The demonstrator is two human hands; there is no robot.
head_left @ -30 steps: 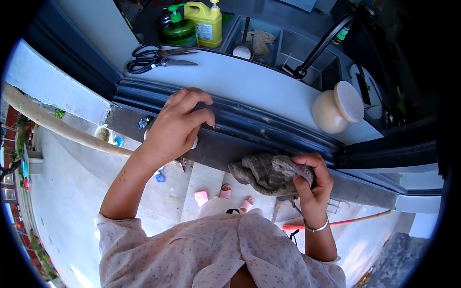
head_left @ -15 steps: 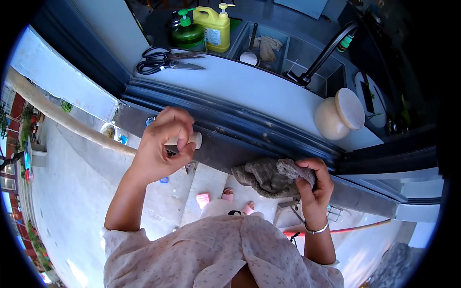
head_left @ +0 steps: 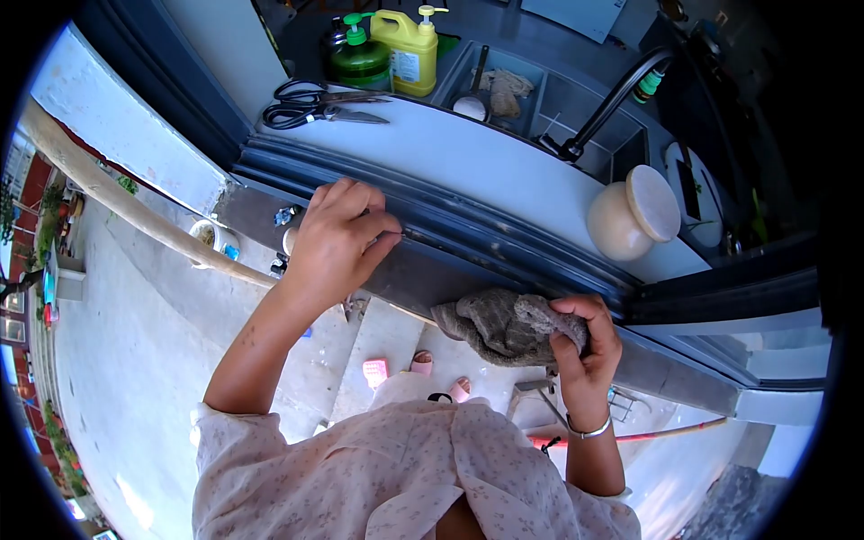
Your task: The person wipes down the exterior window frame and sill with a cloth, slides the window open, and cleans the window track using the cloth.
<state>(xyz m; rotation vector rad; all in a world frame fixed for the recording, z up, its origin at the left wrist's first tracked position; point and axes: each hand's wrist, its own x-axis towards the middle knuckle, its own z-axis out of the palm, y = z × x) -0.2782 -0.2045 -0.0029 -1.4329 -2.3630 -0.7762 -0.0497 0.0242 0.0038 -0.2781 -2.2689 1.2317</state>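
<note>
My left hand is over the dark outer sill at the window track, thumb and index fingertip pinched together. Whatever is between them, if anything, is too small to make out. The edge of a pale round thing peeks out behind this hand, the rest hidden. In my right hand, the thumb and fingers grip one end of a bunched grey cloth, which lies along the sill's near edge. Farther right, a pale round jar-shaped thing with a wide flat end is on the white counter edge.
Two pairs of black-handled scissors lie on the white ledge. Behind them are a green pump bottle, a yellow jug, and a sink with a black faucet. Pink sandals show on the floor below.
My left hand has shifted right and up toward the window track, turning its back more to view. The pale thing behind it now shows on its left side. My right hand still grips the cloth.
</note>
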